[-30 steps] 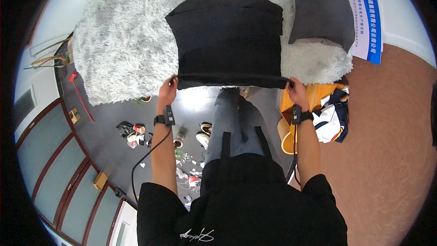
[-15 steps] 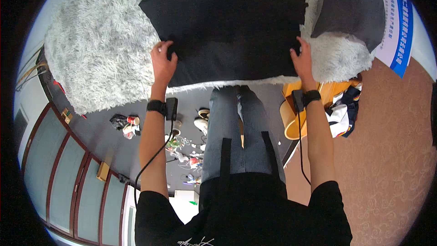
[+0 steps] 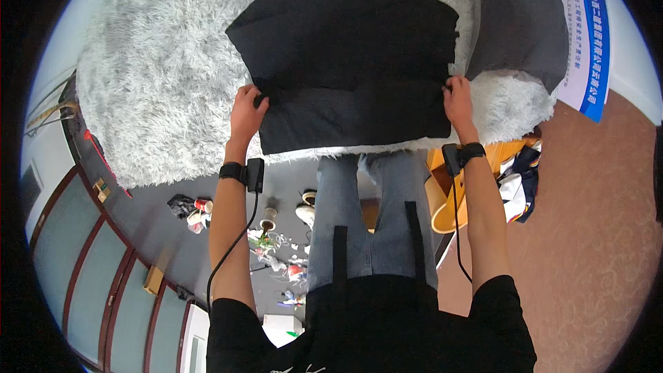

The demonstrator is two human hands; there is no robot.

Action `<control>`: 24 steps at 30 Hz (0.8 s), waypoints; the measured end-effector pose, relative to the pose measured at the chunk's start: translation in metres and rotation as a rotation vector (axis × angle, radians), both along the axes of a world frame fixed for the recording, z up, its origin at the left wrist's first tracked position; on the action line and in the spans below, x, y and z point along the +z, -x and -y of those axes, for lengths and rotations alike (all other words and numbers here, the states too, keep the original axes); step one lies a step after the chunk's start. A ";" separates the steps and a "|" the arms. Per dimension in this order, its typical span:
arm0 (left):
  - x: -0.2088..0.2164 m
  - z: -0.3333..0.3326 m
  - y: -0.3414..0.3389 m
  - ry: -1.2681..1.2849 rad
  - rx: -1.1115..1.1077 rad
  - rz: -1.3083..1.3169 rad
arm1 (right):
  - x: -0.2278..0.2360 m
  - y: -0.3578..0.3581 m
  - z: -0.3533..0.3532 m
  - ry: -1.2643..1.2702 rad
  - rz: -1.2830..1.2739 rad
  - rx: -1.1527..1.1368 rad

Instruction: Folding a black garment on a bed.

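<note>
Fingers of left hand (image 3: 247, 105) and right hand (image 3: 457, 97) pinch the black garment (image 3: 349, 62) side edges, frame centre; keep the fold line taut and level on the grey shaggy cover (image 3: 159, 83)

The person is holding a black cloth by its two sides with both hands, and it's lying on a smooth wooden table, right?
Not quite. The head view shows the left hand and right hand gripping the sides of the black garment, but it lies on a fluffy grey-white rug, not a smooth wooden table.
</note>
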State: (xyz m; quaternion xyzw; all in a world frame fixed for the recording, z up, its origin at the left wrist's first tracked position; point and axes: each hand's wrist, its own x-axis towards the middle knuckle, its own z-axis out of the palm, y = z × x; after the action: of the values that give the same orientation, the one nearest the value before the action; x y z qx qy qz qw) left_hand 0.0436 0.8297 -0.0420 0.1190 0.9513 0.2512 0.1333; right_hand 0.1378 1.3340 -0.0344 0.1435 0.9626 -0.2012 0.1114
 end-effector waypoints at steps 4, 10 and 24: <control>-0.010 0.009 0.000 -0.130 0.360 0.216 | -0.007 0.015 -0.024 0.096 -0.107 -0.228; -0.054 0.004 -0.032 -0.412 0.656 0.220 | -0.018 0.000 -0.014 0.126 -0.125 -0.350; -0.020 0.004 -0.128 -0.272 0.614 0.459 | -0.034 -0.129 0.002 0.624 0.149 -0.650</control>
State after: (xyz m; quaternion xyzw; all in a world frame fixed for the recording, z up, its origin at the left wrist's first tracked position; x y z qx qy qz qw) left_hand 0.1712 0.8255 -0.0622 -0.2131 0.8462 0.4229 0.2442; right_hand 0.2671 1.3316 -0.0681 0.4117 0.7503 -0.4953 0.1493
